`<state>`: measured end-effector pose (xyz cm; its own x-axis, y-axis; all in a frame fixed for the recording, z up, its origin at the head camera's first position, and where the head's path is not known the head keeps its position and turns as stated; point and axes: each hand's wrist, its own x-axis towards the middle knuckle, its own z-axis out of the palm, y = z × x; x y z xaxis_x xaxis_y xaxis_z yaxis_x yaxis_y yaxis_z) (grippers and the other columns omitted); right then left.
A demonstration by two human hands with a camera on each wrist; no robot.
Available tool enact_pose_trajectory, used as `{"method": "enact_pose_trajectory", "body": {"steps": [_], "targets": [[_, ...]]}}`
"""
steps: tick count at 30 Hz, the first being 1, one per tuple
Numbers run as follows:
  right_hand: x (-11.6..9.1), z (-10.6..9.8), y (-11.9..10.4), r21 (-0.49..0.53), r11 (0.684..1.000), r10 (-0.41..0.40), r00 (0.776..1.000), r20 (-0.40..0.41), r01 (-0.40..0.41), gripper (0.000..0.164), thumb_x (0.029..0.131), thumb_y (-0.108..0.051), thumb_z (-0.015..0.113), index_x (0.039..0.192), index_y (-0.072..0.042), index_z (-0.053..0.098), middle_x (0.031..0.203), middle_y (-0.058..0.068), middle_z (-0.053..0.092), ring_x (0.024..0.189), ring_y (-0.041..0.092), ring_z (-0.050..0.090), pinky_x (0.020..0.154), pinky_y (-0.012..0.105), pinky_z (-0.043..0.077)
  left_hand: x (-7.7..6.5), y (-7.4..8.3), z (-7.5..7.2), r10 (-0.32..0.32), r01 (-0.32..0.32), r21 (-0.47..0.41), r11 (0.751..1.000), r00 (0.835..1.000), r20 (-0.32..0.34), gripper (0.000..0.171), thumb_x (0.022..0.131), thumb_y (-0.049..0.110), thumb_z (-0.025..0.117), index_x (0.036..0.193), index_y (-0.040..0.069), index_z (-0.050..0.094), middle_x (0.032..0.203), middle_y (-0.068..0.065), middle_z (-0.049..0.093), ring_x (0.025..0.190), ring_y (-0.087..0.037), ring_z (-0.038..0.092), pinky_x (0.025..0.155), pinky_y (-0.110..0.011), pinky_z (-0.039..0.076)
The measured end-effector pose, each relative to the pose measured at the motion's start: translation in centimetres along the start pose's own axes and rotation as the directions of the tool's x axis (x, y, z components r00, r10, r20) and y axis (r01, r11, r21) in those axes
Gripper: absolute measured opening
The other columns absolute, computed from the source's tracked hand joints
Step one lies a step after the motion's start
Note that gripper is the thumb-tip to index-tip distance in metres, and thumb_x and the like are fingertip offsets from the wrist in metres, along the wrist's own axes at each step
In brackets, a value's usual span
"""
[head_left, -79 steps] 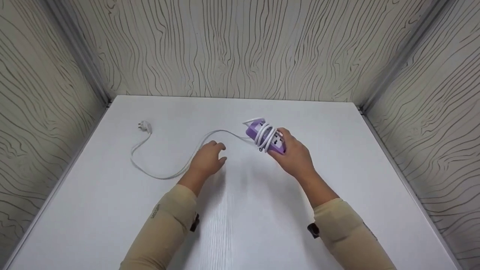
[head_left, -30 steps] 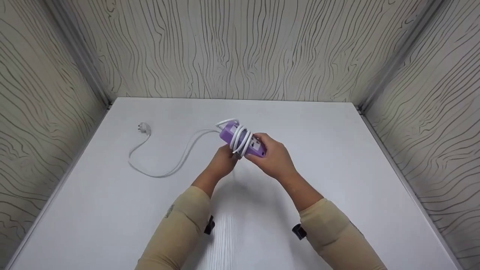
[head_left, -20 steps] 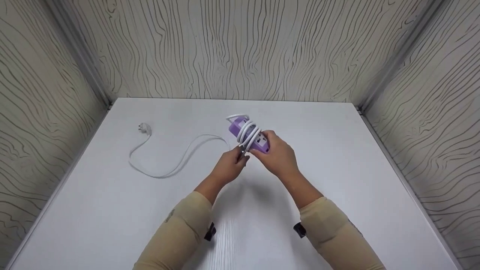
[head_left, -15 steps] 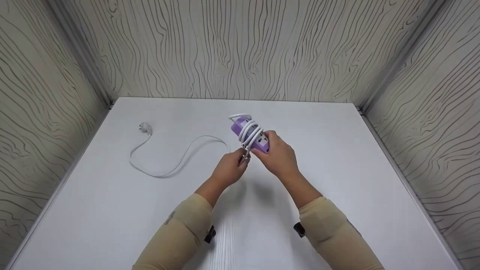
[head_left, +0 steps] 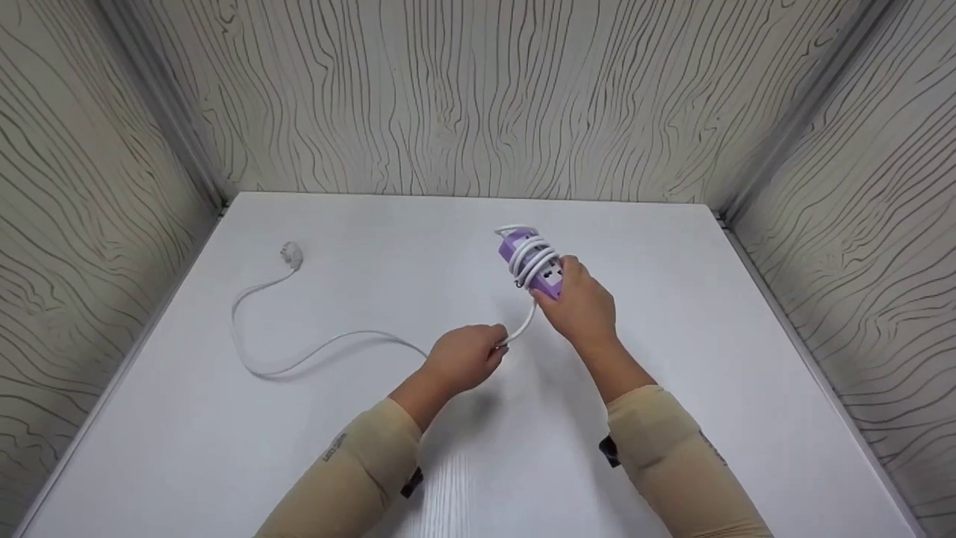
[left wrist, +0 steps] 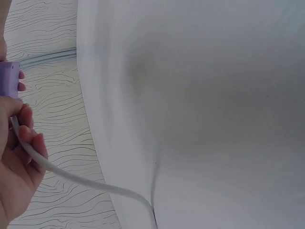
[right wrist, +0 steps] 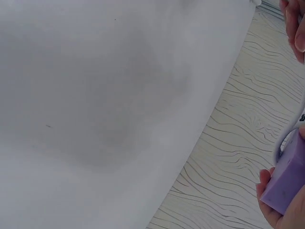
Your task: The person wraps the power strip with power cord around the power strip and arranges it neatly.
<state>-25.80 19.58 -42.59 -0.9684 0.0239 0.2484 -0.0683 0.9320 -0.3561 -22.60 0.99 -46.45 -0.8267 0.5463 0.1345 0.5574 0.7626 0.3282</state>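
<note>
My right hand (head_left: 586, 305) grips the near end of a purple power strip (head_left: 510, 245), held up above the table and tilted. Several turns of white cord (head_left: 532, 261) are wound around the strip's middle. From the strip the cord runs down to my left hand (head_left: 464, 357), whose curled fingers pinch it a short way off. In the left wrist view the cord (left wrist: 86, 181) passes through the fingers and hangs down toward the table. The white plug (head_left: 292, 255) lies at the far left, joined to the loose length of cord. The right wrist view catches the purple casing (right wrist: 286, 183) within the fingers.
A white table (head_left: 635, 232) lies beneath both hands. Wood-grain panels rise at its back (head_left: 448, 97) and at both sides, meeting at grey corner posts (head_left: 160, 104). The loose cord curves across the left half of the tabletop.
The left hand took hold of the cord beside the strip and drew it toward the front. The right hand shifted the strip rightward. The loose cord on the table moved nearer the front.
</note>
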Motion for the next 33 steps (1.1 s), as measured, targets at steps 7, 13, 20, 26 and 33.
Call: {"method": "enact_pose_trajectory", "body": {"steps": [7, 13, 20, 26, 33], "targets": [[-0.1, 0.6, 1.0, -0.093, 0.996, -0.014, 1.0, 0.02, 0.015, 0.067, 0.079, -0.043, 0.066, 0.123, 0.0, 0.039, 0.104, 0.017, 0.057, 0.087, 0.032, 0.059, 0.072, 0.046, 0.048, -0.2, 0.0, -0.8, 0.003, 0.001, 0.068, 0.998, 0.999, -0.053, 0.01, 0.091, 0.024, 0.052, 0.091, 0.017, 0.059, 0.073, 0.005, 0.055, 0.063, -0.011, 0.047, 0.059, -0.027, 0.044], [-0.4, 0.8, 1.2, -0.121, 0.993, -0.005, 0.998, 0.069, 0.013, 0.063, 0.077, -0.04, 0.065, 0.12, 0.0, 0.041, 0.099, 0.016, 0.056, 0.082, 0.033, 0.059, 0.069, 0.045, 0.048, -0.4, 0.3, -1.8, 0.037, -0.021, 0.143, 0.99, 0.993, -0.109, 0.01, 0.09, 0.022, 0.055, 0.092, 0.017, 0.062, 0.075, 0.003, 0.058, 0.062, -0.012, 0.05, 0.059, -0.027, 0.047], [-0.6, 1.2, 1.3, -0.112, 0.993, -0.019, 0.986, 0.168, 0.038, 0.065, 0.075, -0.036, 0.063, 0.124, -0.002, 0.038, 0.104, 0.015, 0.055, 0.086, 0.031, 0.058, 0.074, 0.045, 0.047, -0.3, 0.2, -3.3, 0.137, -0.083, 0.255, 0.963, 0.97, -0.203, 0.005, 0.085, 0.018, 0.059, 0.085, 0.016, 0.063, 0.073, 0.002, 0.059, 0.061, -0.013, 0.053, 0.054, -0.027, 0.047], [-0.7, 1.2, 1.2, -0.114, 0.979, -0.139, 0.962, 0.237, 0.169, 0.06, 0.08, -0.037, 0.062, 0.124, -0.003, 0.041, 0.103, 0.012, 0.056, 0.085, 0.027, 0.057, 0.074, 0.043, 0.047, 0.2, 0.4, -4.8, 0.242, -0.154, 0.394, 0.906, 0.953, -0.184, 0.006, 0.082, 0.014, 0.059, 0.085, 0.015, 0.064, 0.074, 0.003, 0.061, 0.06, -0.013, 0.052, 0.051, -0.027, 0.045], [-1.0, 1.0, 1.0, -0.078, 0.951, -0.257, 0.907, 0.333, 0.298, 0.062, 0.079, -0.034, 0.068, 0.128, -0.007, 0.041, 0.107, 0.009, 0.057, 0.089, 0.023, 0.055, 0.077, 0.041, 0.046, 0.5, 0.1, -5.7, 0.346, -0.253, 0.497, 0.83, 0.933, -0.103, 0.009, 0.085, 0.016, 0.059, 0.094, 0.018, 0.061, 0.084, 0.003, 0.063, 0.069, -0.014, 0.057, 0.057, -0.026, 0.047]]}}
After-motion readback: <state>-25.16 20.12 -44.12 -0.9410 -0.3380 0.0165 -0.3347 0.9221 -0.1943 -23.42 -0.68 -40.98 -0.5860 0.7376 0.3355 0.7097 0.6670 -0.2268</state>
